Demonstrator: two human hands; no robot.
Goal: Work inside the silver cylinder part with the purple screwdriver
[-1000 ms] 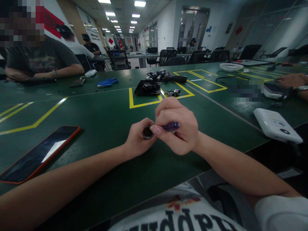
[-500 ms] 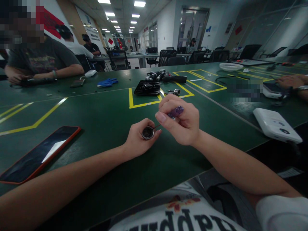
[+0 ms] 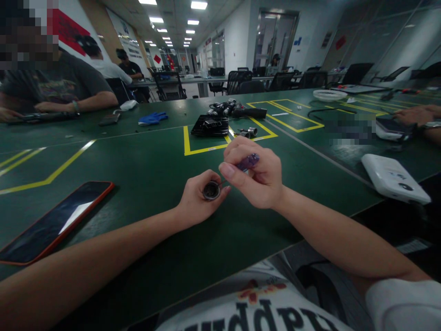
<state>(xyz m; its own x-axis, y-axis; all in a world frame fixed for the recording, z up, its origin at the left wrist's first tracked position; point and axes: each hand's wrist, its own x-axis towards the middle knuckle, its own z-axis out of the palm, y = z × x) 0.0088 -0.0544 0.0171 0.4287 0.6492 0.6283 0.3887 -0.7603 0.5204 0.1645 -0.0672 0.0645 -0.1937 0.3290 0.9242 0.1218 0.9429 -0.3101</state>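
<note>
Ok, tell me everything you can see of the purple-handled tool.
The purple-handled tool has a plastic-looking handle with a slight sheen and a thin shaft. The right hand grips it above the green table, the handle's end slanting up to the right. The shaft runs down toward the rim of a round, metal-looking part in the left hand; whether the tip touches it is unclear.

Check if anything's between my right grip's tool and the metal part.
Nothing visible: the purple-handled tool in the right grip points its thin shaft at the metal part; the left thumb lies just below.
</note>
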